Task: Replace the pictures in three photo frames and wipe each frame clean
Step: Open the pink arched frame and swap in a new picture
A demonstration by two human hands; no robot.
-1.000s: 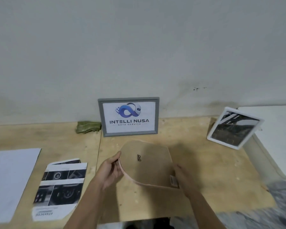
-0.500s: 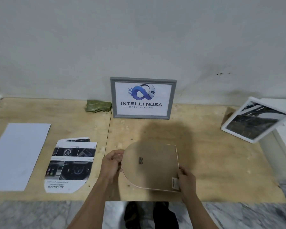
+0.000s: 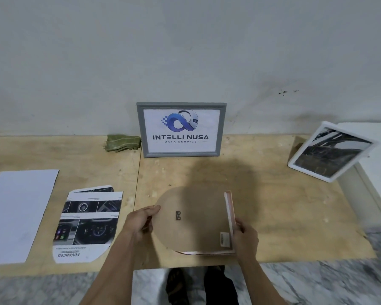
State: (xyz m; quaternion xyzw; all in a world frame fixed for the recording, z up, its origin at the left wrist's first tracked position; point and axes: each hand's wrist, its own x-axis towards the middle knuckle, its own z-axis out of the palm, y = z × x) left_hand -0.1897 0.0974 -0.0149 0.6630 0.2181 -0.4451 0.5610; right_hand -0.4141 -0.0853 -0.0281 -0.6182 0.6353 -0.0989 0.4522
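You hold the arched pink frame (image 3: 194, 219) face-down, low over the tabletop (image 3: 273, 205) edge, left hand (image 3: 141, 221) pinching its curved end and right hand (image 3: 245, 237) gripping its straight end, so prying the backing carelessly could send frame and glass off the near edge.

We see a plywood tabletop (image 3: 262, 194) carrying a blank white sheet (image 3: 20, 212) at far left and printed car pictures (image 3: 88, 223) beside it. At its back edge lie a green cloth (image 3: 122, 143), a grey frame (image 3: 181, 129) and, well right, a white frame (image 3: 330, 150).
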